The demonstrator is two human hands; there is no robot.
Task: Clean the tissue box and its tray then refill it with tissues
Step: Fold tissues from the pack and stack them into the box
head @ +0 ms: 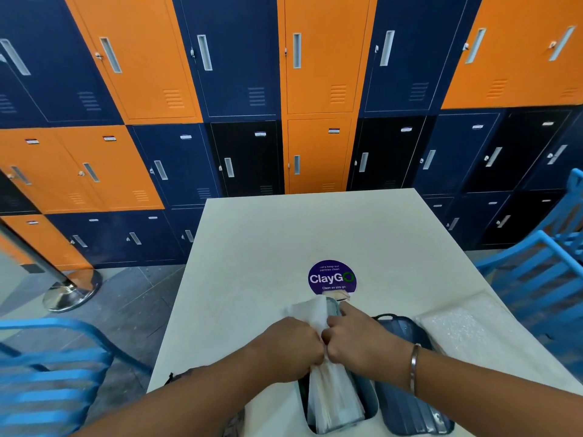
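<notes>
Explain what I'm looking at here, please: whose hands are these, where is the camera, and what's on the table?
There is no machine: one camera worn on a person's head looks down at their two bare hands. On the white square table lie a round purple ClayGo sticker, a grey oblong tissue box, a dark blue-grey ribbed tray beside it, and a clear-wrapped white pack at the right. The left hand and right hand both grip a stack of white paper tissues standing in the box. Behind stand orange and blue lockers.
</notes>
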